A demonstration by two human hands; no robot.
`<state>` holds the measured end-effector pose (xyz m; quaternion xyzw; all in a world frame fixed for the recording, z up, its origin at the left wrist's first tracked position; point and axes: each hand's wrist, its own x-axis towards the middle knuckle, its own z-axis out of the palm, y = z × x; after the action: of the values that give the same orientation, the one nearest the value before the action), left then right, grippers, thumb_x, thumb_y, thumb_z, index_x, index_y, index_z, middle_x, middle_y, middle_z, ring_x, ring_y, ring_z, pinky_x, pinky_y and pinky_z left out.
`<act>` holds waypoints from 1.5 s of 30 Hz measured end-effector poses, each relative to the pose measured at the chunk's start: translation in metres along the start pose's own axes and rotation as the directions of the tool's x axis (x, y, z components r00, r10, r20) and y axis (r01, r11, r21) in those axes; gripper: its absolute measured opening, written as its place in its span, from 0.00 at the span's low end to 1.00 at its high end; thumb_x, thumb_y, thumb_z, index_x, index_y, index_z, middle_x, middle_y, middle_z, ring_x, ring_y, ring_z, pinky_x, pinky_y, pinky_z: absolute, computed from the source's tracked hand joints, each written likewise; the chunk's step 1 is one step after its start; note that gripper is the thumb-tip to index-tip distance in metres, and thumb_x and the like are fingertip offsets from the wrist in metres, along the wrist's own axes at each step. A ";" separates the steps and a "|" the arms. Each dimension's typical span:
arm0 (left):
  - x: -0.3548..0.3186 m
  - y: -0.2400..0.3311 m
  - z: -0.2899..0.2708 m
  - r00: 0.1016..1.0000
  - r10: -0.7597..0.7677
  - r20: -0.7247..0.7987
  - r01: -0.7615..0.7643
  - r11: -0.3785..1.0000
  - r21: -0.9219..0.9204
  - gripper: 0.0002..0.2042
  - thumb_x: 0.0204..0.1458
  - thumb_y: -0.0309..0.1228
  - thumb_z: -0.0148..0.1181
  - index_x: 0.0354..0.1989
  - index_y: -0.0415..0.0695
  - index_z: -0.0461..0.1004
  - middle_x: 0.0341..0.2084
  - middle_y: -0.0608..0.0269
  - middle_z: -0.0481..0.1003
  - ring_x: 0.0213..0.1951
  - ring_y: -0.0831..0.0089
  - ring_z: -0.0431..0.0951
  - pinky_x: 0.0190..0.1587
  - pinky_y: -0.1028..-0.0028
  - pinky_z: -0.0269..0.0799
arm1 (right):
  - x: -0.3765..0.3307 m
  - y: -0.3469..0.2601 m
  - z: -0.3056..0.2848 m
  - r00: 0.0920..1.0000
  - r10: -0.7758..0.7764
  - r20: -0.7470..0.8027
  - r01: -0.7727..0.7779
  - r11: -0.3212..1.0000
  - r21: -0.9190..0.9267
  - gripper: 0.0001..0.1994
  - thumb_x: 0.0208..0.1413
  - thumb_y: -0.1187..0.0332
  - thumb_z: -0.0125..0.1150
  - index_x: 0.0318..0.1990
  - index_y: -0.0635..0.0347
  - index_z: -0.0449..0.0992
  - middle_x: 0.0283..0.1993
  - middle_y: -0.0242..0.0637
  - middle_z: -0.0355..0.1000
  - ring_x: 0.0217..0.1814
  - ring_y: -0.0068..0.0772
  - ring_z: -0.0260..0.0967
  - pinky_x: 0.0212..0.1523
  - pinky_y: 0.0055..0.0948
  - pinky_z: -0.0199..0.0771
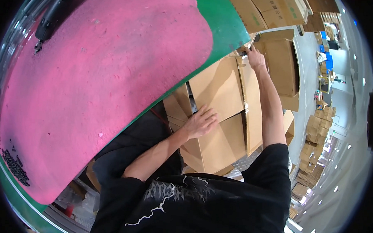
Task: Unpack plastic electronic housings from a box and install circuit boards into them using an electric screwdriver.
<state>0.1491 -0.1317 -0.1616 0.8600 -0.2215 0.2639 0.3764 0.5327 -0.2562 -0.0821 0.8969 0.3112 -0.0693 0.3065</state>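
A brown cardboard box (218, 87) stands beside the table's right edge, its top flaps folded inward with gaps between them. My left hand (202, 122) lies over the near-left flaps, fingers spread and slightly blurred, holding nothing. My right arm reaches to the far end of the box, by the table corner. There my right hand (255, 58) is closed at the far end of a long side flap (252, 106) that stands out to the right; its fingertips are partly hidden. Through a gap in the flaps, something greyish shows inside, too little to name.
A pink mat (114, 64) covers most of the green table (226, 23). On it lie a black power screwdriver (50, 23) at the far left and a pile of small black screws (15, 168) near left. More cardboard boxes (278, 64) stand beyond my right hand.
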 end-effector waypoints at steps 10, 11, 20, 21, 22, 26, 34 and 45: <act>-0.008 0.003 0.013 0.996 0.030 0.079 -0.044 0.980 0.194 0.10 0.52 0.32 0.58 0.41 0.44 0.78 0.49 0.58 0.75 0.58 0.51 0.70 0.62 0.36 0.58 | -0.014 -0.027 -0.009 0.998 0.007 -0.056 0.001 0.988 0.156 0.09 0.60 0.68 0.50 0.47 0.51 0.72 0.51 0.44 0.65 0.55 0.51 0.70 0.49 0.46 0.76; -0.008 0.003 0.013 0.993 0.025 0.114 -0.047 0.979 0.199 0.10 0.52 0.32 0.58 0.41 0.44 0.78 0.49 0.58 0.75 0.58 0.51 0.70 0.62 0.35 0.57 | -0.015 -0.030 -0.016 0.998 0.006 -0.059 0.003 0.987 0.161 0.09 0.60 0.68 0.50 0.47 0.51 0.72 0.51 0.44 0.65 0.55 0.51 0.70 0.49 0.46 0.76; -0.004 0.003 0.005 0.997 0.055 0.063 -0.062 0.990 0.126 0.10 0.52 0.31 0.56 0.39 0.41 0.78 0.46 0.56 0.78 0.55 0.49 0.73 0.58 0.36 0.61 | -0.041 -0.071 -0.058 0.931 0.171 -0.322 0.094 0.740 0.666 0.13 0.56 0.66 0.59 0.46 0.61 0.68 0.51 0.55 0.67 0.51 0.62 0.68 0.50 0.50 0.70; -0.002 0.003 0.005 0.997 0.070 0.043 -0.075 0.992 0.105 0.10 0.52 0.31 0.56 0.39 0.41 0.78 0.45 0.56 0.78 0.54 0.49 0.73 0.58 0.36 0.62 | -0.053 -0.061 -0.048 0.928 0.178 -0.328 0.092 0.744 0.662 0.13 0.56 0.66 0.59 0.46 0.61 0.68 0.51 0.55 0.67 0.51 0.62 0.68 0.50 0.50 0.70; 0.002 0.003 0.005 0.996 0.085 0.036 -0.088 0.991 0.102 0.10 0.52 0.31 0.56 0.39 0.41 0.78 0.45 0.56 0.78 0.54 0.49 0.73 0.58 0.36 0.62 | -0.068 -0.046 -0.027 0.927 0.235 -0.293 0.025 0.740 0.672 0.17 0.55 0.65 0.60 0.48 0.62 0.67 0.50 0.56 0.66 0.51 0.61 0.67 0.50 0.49 0.70; -0.005 -0.001 0.004 0.994 0.061 0.095 -0.072 0.991 0.115 0.10 0.51 0.32 0.57 0.39 0.41 0.77 0.44 0.56 0.77 0.55 0.50 0.73 0.58 0.36 0.62 | -0.153 -0.054 -0.022 0.937 0.327 -0.124 -0.154 0.704 0.694 0.16 0.50 0.63 0.64 0.38 0.68 0.69 0.37 0.56 0.72 0.40 0.59 0.72 0.40 0.45 0.73; -0.007 0.001 0.006 0.993 0.081 0.091 -0.092 0.988 0.126 0.10 0.50 0.31 0.57 0.37 0.40 0.78 0.45 0.56 0.77 0.55 0.49 0.74 0.57 0.36 0.62 | -0.289 -0.098 0.084 0.653 0.051 0.755 -0.215 -0.944 0.250 0.20 0.65 0.53 0.48 0.40 0.65 0.73 0.39 0.42 0.77 0.41 0.38 0.76 0.39 0.40 0.78; 0.001 -0.001 -0.013 0.995 0.093 -0.034 -0.092 0.995 0.033 0.15 0.43 0.27 0.61 0.43 0.42 0.78 0.46 0.61 0.77 0.55 0.57 0.73 0.61 0.51 0.65 | -0.308 0.119 -0.237 0.071 0.886 -0.458 0.564 0.343 0.751 0.07 0.62 0.76 0.50 0.31 0.65 0.71 0.32 0.42 0.75 0.27 0.26 0.68 0.34 0.25 0.71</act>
<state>0.1466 -0.1210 -0.1541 0.8498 -0.2501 0.2996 0.3542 0.3432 -0.3475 0.2654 0.7001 0.1662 0.4396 -0.5376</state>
